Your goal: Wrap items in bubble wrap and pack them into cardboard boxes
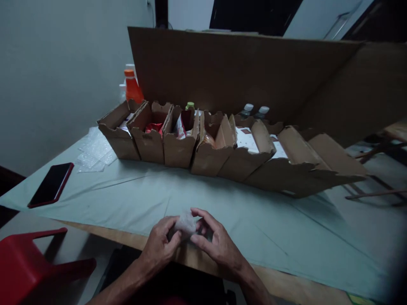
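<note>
Both my hands meet at the near edge of the table around a small bundle wrapped in clear bubble wrap (185, 223). My left hand (158, 245) curls its fingers on the bundle's left side. On the right side, my right hand (216, 241) pinches it with thumb and fingertips. What lies inside the wrap is hidden. The bundle rests just above the pale cloth (133, 195) covering the table.
A row of open cardboard boxes (178, 144) with packets and bottles stands mid-table, backed by a tall cardboard sheet (222, 67). An orange bottle (132, 87), bubble wrap sheets (95, 154) and a dark phone (51, 184) lie left. A red stool (22, 262) sits lower left.
</note>
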Motion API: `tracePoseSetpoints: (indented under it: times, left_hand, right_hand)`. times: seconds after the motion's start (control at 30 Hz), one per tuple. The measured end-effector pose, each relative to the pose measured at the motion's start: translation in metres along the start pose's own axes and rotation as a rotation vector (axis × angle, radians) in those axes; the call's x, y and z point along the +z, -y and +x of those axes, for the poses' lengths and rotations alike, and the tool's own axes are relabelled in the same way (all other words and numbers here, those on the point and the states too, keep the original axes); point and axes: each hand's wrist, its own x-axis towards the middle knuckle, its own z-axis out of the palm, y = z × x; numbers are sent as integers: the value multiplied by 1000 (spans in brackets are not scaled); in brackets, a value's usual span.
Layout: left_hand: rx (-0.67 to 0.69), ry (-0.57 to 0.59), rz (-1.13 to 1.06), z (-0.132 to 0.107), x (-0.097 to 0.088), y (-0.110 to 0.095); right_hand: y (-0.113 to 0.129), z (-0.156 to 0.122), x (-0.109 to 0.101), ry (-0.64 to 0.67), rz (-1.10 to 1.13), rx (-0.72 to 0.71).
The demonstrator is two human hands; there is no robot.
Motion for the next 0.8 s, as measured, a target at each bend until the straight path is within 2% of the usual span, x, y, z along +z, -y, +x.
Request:
tracePoseSetpoints:
  times: [0.13, 0.23, 0.33, 0.4, 0.5, 0.6, 0.67, 0.73, 0.8]
  left_hand:
    - [130, 68, 103, 3, 4, -3]
    - [123, 162, 66, 11, 2, -7]
    - [90, 296, -4, 32, -12, -11]
    - [81, 273, -8, 54, -23, -11]
    - [84, 109, 33, 94, -30, -4]
    - [118, -19, 87, 123, -21, 10]
    - [170, -67, 140, 131, -11, 21]
    - [231, -78, 193, 131, -4, 30]
    - [266, -74, 219, 129, -1, 35]
  right_hand:
    - [12, 6, -15, 52, -50, -50]
    - [16, 10, -22, 73, -119, -61]
    - [25, 12, -43, 91, -191, -68]
    - [40, 14, -69, 25, -239, -101]
    - [75, 28, -116, -211, -373, -210]
    - [113, 64, -159, -505, -619, -340]
    - [130, 102, -176, -610, -817, -377]
    - [135, 148, -184, -589, -1031, -322]
    - [132, 192, -185, -470, -1233, -189]
